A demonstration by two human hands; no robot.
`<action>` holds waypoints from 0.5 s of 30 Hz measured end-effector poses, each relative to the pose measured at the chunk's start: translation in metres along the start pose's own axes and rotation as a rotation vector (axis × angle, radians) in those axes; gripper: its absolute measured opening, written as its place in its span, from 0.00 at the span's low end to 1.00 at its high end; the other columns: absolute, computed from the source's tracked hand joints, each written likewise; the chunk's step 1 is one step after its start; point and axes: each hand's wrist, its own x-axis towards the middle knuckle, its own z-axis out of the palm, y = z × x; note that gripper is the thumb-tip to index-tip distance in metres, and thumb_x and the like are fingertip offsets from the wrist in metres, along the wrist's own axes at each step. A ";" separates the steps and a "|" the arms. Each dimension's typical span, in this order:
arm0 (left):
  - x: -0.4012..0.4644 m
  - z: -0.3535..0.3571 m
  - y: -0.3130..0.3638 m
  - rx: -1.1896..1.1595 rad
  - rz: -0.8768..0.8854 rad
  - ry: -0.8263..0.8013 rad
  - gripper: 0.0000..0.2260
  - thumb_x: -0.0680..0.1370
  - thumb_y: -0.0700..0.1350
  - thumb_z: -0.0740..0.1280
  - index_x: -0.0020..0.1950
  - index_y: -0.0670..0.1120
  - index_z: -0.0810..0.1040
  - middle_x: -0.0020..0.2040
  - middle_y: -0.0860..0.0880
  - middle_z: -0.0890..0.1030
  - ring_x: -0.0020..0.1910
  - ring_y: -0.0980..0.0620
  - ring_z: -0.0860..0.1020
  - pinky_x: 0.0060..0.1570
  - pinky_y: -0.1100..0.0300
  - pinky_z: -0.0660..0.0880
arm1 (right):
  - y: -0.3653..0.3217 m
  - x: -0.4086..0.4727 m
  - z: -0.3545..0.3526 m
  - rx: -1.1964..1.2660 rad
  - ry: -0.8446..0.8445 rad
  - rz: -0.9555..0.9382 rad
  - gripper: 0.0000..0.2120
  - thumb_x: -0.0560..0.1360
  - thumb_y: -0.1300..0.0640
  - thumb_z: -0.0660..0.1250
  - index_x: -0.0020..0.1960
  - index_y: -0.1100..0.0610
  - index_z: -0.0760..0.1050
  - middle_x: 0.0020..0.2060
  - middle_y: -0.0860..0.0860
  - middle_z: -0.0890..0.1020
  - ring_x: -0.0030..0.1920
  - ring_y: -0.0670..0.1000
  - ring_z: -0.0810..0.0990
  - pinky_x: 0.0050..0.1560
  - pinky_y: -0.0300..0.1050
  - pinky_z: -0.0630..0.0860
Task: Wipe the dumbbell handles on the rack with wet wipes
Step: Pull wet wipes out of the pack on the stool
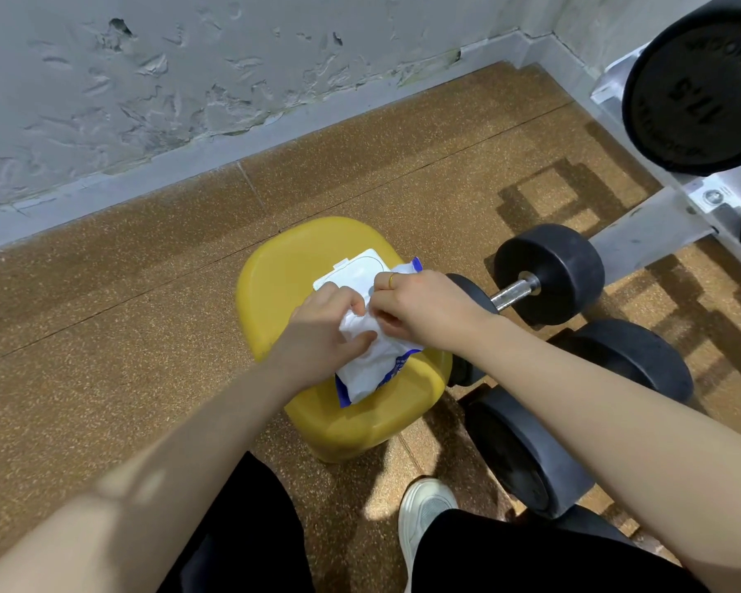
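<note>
Both hands are down on the wipes pack (375,357) on the yellow stool (283,284), left hand (326,331) pinning it, right hand (420,314) pinching a wipe. I'd pull slow so just one comes, dumbbells (548,271) wait on the floor right beside the stool, rack (642,237) behind
</note>
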 end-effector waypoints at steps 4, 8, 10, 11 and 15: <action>0.000 0.001 0.002 -0.011 -0.035 0.016 0.21 0.63 0.63 0.56 0.49 0.54 0.72 0.40 0.56 0.64 0.43 0.53 0.65 0.46 0.57 0.65 | 0.001 -0.005 0.001 0.187 0.065 0.044 0.13 0.67 0.55 0.55 0.33 0.59 0.75 0.30 0.52 0.74 0.25 0.55 0.72 0.21 0.43 0.67; 0.001 0.002 0.006 0.013 -0.044 -0.015 0.12 0.67 0.57 0.62 0.49 0.59 0.69 0.38 0.55 0.63 0.44 0.52 0.66 0.48 0.55 0.69 | 0.009 -0.016 0.000 0.415 0.111 0.142 0.11 0.65 0.56 0.57 0.35 0.60 0.77 0.32 0.51 0.77 0.31 0.48 0.72 0.33 0.42 0.69; 0.001 0.003 0.010 0.026 -0.037 -0.004 0.12 0.67 0.54 0.63 0.49 0.54 0.76 0.38 0.55 0.63 0.44 0.52 0.66 0.47 0.53 0.69 | 0.014 -0.024 0.002 0.569 0.131 0.256 0.07 0.64 0.60 0.62 0.36 0.60 0.78 0.32 0.51 0.77 0.32 0.45 0.70 0.35 0.36 0.67; 0.002 0.005 0.011 0.028 -0.036 0.010 0.14 0.67 0.54 0.63 0.50 0.51 0.77 0.37 0.55 0.63 0.43 0.52 0.66 0.47 0.53 0.69 | 0.016 -0.026 0.003 0.629 0.145 0.305 0.06 0.64 0.63 0.64 0.37 0.61 0.79 0.33 0.51 0.77 0.33 0.44 0.70 0.36 0.33 0.66; 0.001 0.009 0.015 0.047 -0.040 0.065 0.14 0.65 0.59 0.58 0.47 0.57 0.73 0.36 0.56 0.62 0.43 0.53 0.66 0.45 0.56 0.67 | 0.017 -0.028 0.003 0.602 0.113 0.274 0.05 0.69 0.67 0.67 0.44 0.63 0.80 0.37 0.51 0.76 0.34 0.44 0.72 0.38 0.29 0.67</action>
